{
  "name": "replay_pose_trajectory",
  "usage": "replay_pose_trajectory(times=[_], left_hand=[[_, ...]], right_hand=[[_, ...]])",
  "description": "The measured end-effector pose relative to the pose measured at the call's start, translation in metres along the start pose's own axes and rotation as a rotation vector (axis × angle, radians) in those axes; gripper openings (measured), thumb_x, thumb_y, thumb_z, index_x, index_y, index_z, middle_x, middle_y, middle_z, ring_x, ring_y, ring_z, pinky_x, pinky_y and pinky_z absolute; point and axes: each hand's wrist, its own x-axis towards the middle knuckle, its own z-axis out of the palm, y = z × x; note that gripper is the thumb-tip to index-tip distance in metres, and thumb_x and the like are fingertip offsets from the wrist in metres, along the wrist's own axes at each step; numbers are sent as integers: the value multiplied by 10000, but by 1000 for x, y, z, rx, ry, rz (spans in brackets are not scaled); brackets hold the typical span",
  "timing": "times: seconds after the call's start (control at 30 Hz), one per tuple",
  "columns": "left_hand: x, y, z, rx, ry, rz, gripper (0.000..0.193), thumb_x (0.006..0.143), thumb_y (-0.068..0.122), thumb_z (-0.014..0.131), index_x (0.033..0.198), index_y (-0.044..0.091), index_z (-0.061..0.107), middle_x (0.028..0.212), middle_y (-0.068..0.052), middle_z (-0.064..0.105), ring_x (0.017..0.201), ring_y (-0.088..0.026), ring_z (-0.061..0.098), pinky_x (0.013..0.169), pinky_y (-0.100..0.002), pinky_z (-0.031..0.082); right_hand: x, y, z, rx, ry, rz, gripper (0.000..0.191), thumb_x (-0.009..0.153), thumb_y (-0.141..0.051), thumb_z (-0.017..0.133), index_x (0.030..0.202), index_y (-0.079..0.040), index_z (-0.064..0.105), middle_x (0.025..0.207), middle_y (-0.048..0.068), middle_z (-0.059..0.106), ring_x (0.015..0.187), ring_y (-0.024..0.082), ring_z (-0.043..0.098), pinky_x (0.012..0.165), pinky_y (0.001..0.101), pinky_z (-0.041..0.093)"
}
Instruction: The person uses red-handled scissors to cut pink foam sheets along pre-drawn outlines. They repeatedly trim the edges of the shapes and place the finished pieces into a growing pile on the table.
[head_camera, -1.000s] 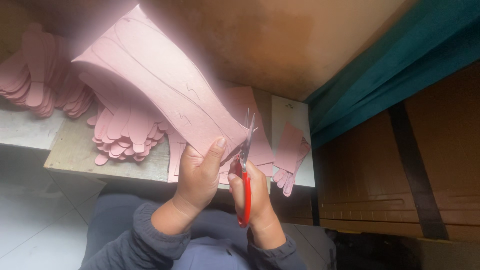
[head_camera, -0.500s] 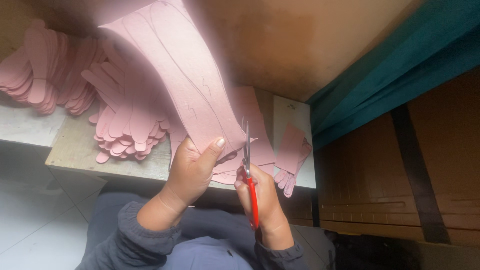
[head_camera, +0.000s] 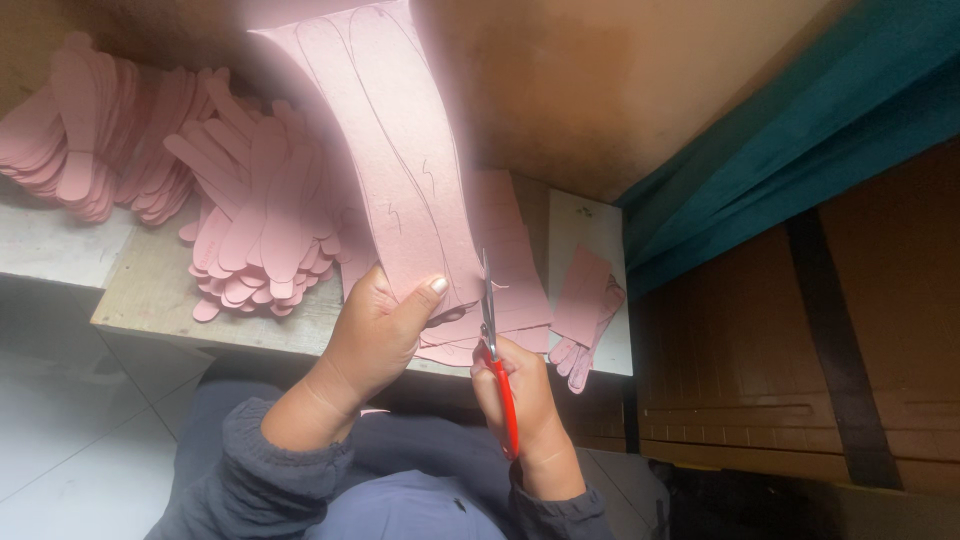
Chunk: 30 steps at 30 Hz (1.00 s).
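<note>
My left hand (head_camera: 375, 335) grips the near end of a long pink sheet (head_camera: 395, 170) marked with curved pencil outlines; the sheet rises up and away over the bench. My right hand (head_camera: 525, 405) holds red-handled scissors (head_camera: 497, 345), blades pointing up at the sheet's right edge just beside my left thumb. The blades look nearly closed against the sheet's edge. Both sleeves are dark grey.
Piles of cut pink insole-shaped pieces (head_camera: 255, 230) lie on the wooden bench (head_camera: 150, 300), with another stack (head_camera: 90, 140) at far left. Pink offcuts (head_camera: 585, 300) rest on a white board at right. A teal cloth (head_camera: 800, 130) and brown boards fill the right side.
The pink sheet has swung from leaning left to standing more upright. Both hands have shifted slightly right, with the scissors still at the sheet's right edge.
</note>
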Motion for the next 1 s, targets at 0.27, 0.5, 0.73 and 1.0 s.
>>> replay_pose_trajectory(times=[0.27,0.5,0.73,1.0], left_hand=[[5,-8,-14,-67,-52,-132,309,982,87,545,1249,-45,628,1155,-117,734,1015,-172,715,907,-341,599],[4,-11,-16,-101,-205,-162,327,988,75,552,1288,-35,620,1192,-104,717,1070,-156,681,946,-333,558],[4,-11,-11,-56,-124,-180,329,961,57,548,1270,-30,618,1174,-96,721,1053,-155,690,934,-334,568],[5,-16,-11,-49,-98,-167,304,964,55,547,1245,-27,632,1134,-90,726,1012,-151,697,899,-324,579]], right_hand=[[-2,4,-2,97,-78,123,81,899,-64,599,836,-13,610,661,-5,506,606,89,426,541,274,358],[-2,-13,-3,110,-134,89,90,866,-96,598,925,-29,600,714,8,573,670,82,531,616,260,460],[-3,-11,-5,97,-110,108,73,867,-94,593,875,-22,597,697,-8,526,649,78,464,587,257,408],[-3,0,0,46,-58,89,95,893,-91,578,825,-25,591,643,-23,483,611,68,416,547,262,374]])
